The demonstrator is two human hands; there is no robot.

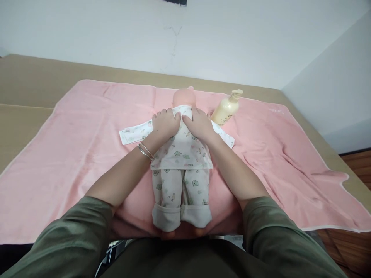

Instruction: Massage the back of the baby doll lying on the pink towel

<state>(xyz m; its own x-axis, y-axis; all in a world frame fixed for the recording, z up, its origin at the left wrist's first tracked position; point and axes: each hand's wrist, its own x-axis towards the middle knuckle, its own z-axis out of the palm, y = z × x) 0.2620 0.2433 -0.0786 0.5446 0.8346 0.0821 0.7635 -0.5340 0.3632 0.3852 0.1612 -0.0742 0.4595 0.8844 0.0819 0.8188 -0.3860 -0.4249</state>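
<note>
A baby doll (184,97) in a white printed top (185,148) and matching trousers (169,189) lies on a pink blanket, its head toward the wall and its face not visible. My left hand (166,122) rests on the left shoulder of the top, fingers curled over the cloth. On the right shoulder lies my right hand (199,124), curled the same way. Both thumbs point inward, close together but apart, near the top's collar. The fingertips are partly hidden over the shoulders. The doll's sleeves spread out to both sides.
The pink blanket (95,135) covers much of a tan table (31,77). A cream pump bottle (227,108) leans on the blanket just right of the doll's head. Behind the table stands a white wall, and wooden flooring shows at the right.
</note>
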